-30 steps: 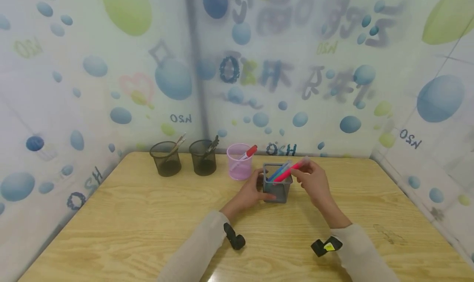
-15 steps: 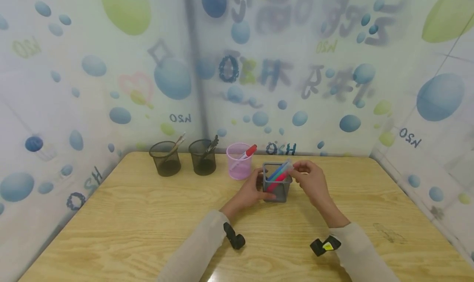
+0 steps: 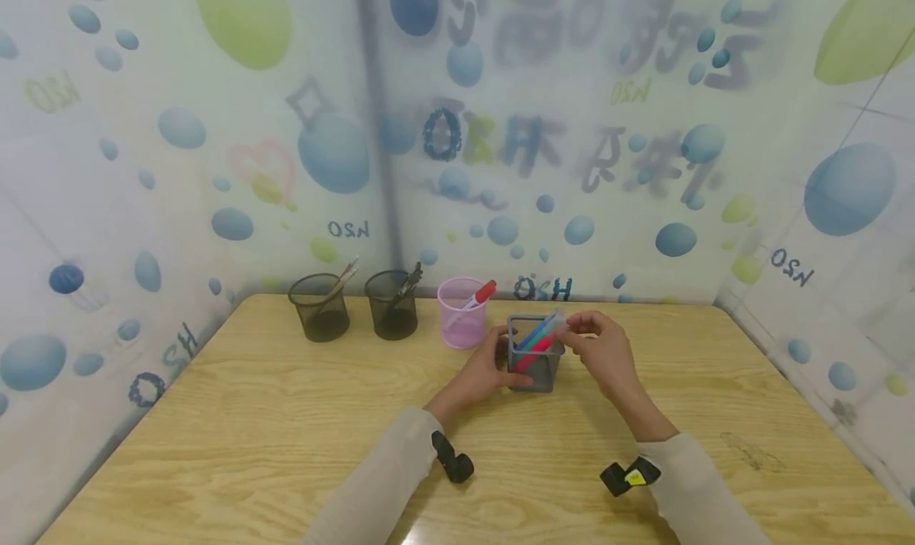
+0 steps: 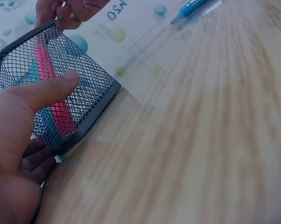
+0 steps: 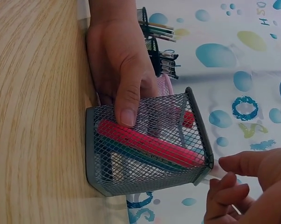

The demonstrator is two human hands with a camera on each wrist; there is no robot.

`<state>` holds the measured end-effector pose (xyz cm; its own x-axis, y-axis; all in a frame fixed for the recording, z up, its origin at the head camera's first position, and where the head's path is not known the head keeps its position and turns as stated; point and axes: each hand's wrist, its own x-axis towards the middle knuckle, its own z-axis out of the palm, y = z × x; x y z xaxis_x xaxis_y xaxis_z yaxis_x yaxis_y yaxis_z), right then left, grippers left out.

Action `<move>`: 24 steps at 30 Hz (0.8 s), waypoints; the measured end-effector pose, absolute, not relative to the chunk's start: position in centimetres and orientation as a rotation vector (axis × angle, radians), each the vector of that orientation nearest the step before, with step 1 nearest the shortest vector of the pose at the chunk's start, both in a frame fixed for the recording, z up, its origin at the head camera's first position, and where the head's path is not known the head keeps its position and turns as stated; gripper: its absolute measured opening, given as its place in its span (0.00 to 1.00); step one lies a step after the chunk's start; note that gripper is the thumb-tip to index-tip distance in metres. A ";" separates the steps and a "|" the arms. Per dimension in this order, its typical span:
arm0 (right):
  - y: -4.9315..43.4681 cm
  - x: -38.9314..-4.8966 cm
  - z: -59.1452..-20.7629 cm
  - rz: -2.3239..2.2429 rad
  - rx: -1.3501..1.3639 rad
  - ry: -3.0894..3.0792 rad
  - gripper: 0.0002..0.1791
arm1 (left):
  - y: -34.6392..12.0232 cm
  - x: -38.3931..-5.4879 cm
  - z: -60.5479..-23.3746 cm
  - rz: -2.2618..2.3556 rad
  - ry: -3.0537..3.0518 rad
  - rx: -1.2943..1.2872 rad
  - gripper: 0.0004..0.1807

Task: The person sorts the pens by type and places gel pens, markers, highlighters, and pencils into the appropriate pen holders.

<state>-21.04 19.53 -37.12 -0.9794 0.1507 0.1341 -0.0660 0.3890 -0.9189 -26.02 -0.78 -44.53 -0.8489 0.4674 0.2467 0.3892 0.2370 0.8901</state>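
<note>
My left hand [image 3: 486, 370] grips the grey square mesh pen holder [image 3: 536, 376] from its left side, the thumb [image 4: 56, 91] lying across the front mesh. Inside the holder a pink highlighter [image 5: 149, 142] leans at a slant, its clear cap end sticking out over the rim. Beside it lean blue and green pens [image 3: 532, 334], partly hidden by the mesh. My right hand [image 3: 604, 354] is at the holder's right rim, pinching the clear end of the pink highlighter between thumb and fingertips.
Behind stand a pink mesh cup [image 3: 461, 330] with a red-capped marker [image 3: 484, 292] and two black mesh cups, one with brushes [image 3: 325, 322], one with dark-handled items [image 3: 395, 321]. A blue marker [image 4: 191, 9] shows beyond the holder in the left wrist view. A patterned curtain [image 3: 457, 203] closes the back.
The pink highlighter has slid down and left into the mesh holder, and my right hand followed it slightly. Over the last half second almost nothing moved. My left hand stays on the holder.
</note>
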 end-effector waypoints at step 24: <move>23.5 -16.5 -35.1 1.276 0.124 -2.524 0.18 | -0.6 -26.9 -45.7 1.715 2.410 0.810 0.48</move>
